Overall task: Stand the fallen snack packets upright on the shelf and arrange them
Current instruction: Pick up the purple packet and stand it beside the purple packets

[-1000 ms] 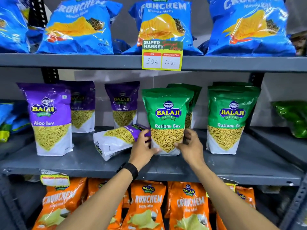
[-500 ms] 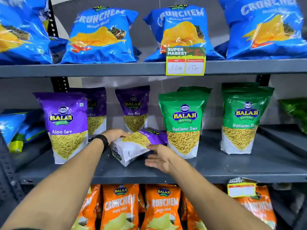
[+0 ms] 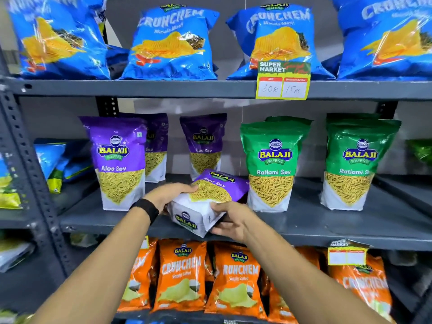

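A purple Aloo Sev packet (image 3: 210, 195) lies fallen on the middle grey shelf (image 3: 327, 220), its white base toward me and its top pointing back right. My left hand (image 3: 168, 195) grips its left side; my right hand (image 3: 231, 218) grips its lower right corner. The packet is tilted, its base lifted near the shelf's front edge. Three purple Aloo Sev packets stand upright: one at front left (image 3: 119, 160), one behind it (image 3: 156, 150), one at the back (image 3: 204, 143). Two green Ratlami Sev packets (image 3: 272, 164) (image 3: 357, 164) stand to the right, each with another behind.
Blue Crunchem bags (image 3: 173, 45) line the top shelf above a yellow price tag (image 3: 282, 81). Orange Crunchem bags (image 3: 236, 279) fill the shelf below. A perforated grey upright (image 3: 25, 160) stands at left, with more blue packets (image 3: 53, 164) beyond it.
Both hands left the green Ratlami Sev packet and moved left to the fallen purple packet. They now grip it, and its base has lifted slightly toward me.
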